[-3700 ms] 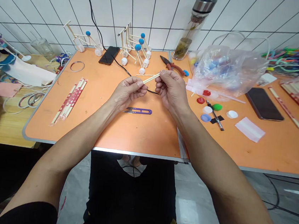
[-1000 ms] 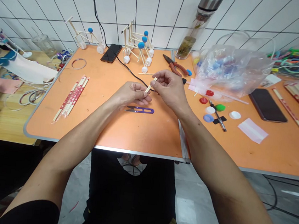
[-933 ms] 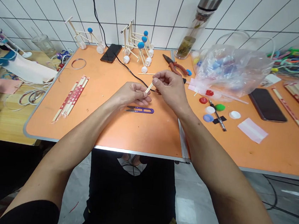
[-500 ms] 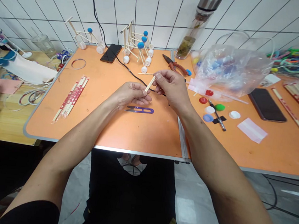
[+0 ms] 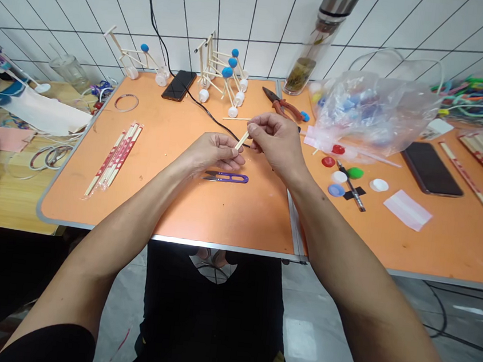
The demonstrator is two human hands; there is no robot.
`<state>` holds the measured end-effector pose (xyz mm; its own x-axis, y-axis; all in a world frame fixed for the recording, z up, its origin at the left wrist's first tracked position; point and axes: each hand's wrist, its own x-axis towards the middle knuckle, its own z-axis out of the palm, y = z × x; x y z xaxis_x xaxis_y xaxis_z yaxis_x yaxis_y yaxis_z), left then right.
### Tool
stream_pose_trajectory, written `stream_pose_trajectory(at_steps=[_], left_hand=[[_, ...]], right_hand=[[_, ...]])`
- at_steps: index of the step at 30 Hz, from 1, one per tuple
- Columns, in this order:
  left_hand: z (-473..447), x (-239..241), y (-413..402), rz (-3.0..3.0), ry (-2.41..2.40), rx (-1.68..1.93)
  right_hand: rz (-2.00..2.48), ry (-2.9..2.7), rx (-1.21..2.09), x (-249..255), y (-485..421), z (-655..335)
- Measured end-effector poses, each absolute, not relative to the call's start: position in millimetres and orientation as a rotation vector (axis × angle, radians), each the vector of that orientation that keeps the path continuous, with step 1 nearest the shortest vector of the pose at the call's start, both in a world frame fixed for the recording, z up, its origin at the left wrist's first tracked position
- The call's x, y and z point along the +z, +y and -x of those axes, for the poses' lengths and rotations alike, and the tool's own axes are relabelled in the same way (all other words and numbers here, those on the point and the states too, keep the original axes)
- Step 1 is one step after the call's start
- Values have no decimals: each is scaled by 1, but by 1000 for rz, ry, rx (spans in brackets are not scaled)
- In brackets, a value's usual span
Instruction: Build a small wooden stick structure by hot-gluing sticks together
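Above the middle of the orange table, my left hand [image 5: 215, 150] and my right hand [image 5: 277, 143] hold short pale wooden sticks [image 5: 242, 140] between them. The left thumb and fingers pinch the lower end; the right thumb and fingertips close on the upper end. How many sticks there are is hard to make out. Below the hands lie purple thread snips [image 5: 237, 178]. Just behind them another thin wooden stick [image 5: 236, 119] rests on the table. Farther back stands a small frame of sticks [image 5: 218, 69] with blue balls and white caps.
Wrapped chopsticks [image 5: 117, 156] lie at left. Pliers [image 5: 282, 103], a glass bottle [image 5: 309, 55], a plastic bag [image 5: 373, 117] and a phone [image 5: 432, 169] are right and behind. Bottle caps [image 5: 336, 190] lie near a pen [image 5: 354, 194]. A black cable [image 5: 201, 106] crosses the table.
Both hands stay almost in place on the sticks. The right fingertips have shifted slightly; little else differs.
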<state>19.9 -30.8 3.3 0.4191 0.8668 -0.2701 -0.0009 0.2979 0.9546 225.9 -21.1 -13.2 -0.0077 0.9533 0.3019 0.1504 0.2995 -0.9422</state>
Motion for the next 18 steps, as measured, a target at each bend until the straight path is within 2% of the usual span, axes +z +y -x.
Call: stream_pose_trajectory(at_steps=[11, 18], left_hand=[[-14, 11, -26, -867, 808, 628], [-14, 7, -27, -947, 762, 622]], right_hand=[[964, -1401, 1139, -5, -25, -230], [1005, -1332, 1120, -7, -22, -230]])
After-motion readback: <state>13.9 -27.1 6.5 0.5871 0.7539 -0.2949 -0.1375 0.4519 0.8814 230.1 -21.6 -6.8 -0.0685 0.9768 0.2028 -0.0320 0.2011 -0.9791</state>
